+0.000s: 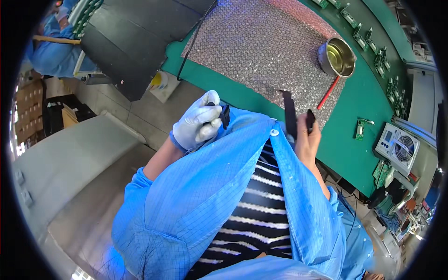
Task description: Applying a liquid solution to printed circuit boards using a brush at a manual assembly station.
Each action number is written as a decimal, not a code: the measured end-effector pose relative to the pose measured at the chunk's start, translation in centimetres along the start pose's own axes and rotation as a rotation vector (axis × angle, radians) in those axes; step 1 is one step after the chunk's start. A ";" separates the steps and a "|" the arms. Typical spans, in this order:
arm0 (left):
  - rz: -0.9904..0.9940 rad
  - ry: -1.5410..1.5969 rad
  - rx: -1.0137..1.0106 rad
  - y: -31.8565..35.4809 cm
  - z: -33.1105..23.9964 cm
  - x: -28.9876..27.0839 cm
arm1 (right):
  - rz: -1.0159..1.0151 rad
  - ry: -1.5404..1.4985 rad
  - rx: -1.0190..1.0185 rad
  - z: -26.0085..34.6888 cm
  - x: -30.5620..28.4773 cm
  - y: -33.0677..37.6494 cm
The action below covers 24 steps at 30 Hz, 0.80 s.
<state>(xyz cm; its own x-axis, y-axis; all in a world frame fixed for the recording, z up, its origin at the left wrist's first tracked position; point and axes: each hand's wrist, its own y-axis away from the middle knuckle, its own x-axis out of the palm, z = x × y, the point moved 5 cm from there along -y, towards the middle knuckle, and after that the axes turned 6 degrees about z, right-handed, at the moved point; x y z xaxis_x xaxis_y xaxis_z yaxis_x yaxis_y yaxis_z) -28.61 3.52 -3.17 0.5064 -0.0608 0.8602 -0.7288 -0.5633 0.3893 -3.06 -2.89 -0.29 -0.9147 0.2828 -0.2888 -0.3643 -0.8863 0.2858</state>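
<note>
The gloved left hand (198, 123) was closed round a small black object (226, 116) beside the blue coat (186, 196); the bare right hand (307, 145) gripped what looked like a black strap (290, 112) near the green table (340, 135).

A green bench (339, 148) spans the upper right of the frame; grey tiled floor (112, 101) shows left of centre, with a curved grey panel (77, 156) below and brown boxes (31, 100) stacked at far left.

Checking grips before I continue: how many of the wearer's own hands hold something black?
2. The gloved left hand grips a black piece; the right hand, nearer the metal cup, holds a second dark piece. Neither hand is hidden.
</note>
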 end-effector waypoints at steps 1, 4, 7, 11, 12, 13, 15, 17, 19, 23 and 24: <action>0.086 0.048 -0.002 -0.2 0.1 0.1 | -0.095 -0.141 0.155 -0.9 -0.5 0.0; 0.203 0.291 -0.015 -0.1 0.0 0.3 | -0.187 -0.185 0.034 -0.5 -1.0 -0.2; 0.187 0.116 -0.041 -0.2 0.4 1.3 | 0.218 0.281 -0.195 0.6 1.6 0.1; 0.044 -0.891 -0.056 0.0 -1.5 3.1 | 0.435 0.636 -0.372 0.9 3.1 1.0; 0.080 -1.048 0.043 -0.1 -2.1 4.2 | 0.434 0.687 -0.456 1.4 3.1 1.1; 0.124 -1.062 0.069 -0.1 -2.3 5.1 | 0.446 0.711 -0.413 1.3 3.1 1.1; -0.131 -0.732 -0.172 0.6 -1.9 4.4 | 0.430 0.723 -0.468 1.8 3.2 1.3; -0.088 -0.628 -0.155 0.4 -2.0 5.1 | 0.439 0.717 -0.474 2.0 3.6 1.3; -0.178 -0.541 -0.119 -0.2 -1.4 4.9 | 0.452 0.709 -0.484 1.9 4.0 1.3; -0.207 -0.604 -0.270 -2.5 0.8 3.9 | 0.538 0.714 -0.489 0.9 4.8 1.2; -0.101 -0.612 -0.248 -2.9 1.0 4.2 | 0.584 0.701 -0.501 0.7 5.0 1.3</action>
<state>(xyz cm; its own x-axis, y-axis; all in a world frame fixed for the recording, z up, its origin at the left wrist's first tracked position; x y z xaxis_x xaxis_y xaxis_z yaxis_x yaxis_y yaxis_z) -23.87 4.07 -1.01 0.6948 -0.5157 0.5012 -0.7112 -0.3891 0.5856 -8.23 -2.36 -0.77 -0.5602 -0.3732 -0.7395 0.3634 -0.9130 0.1854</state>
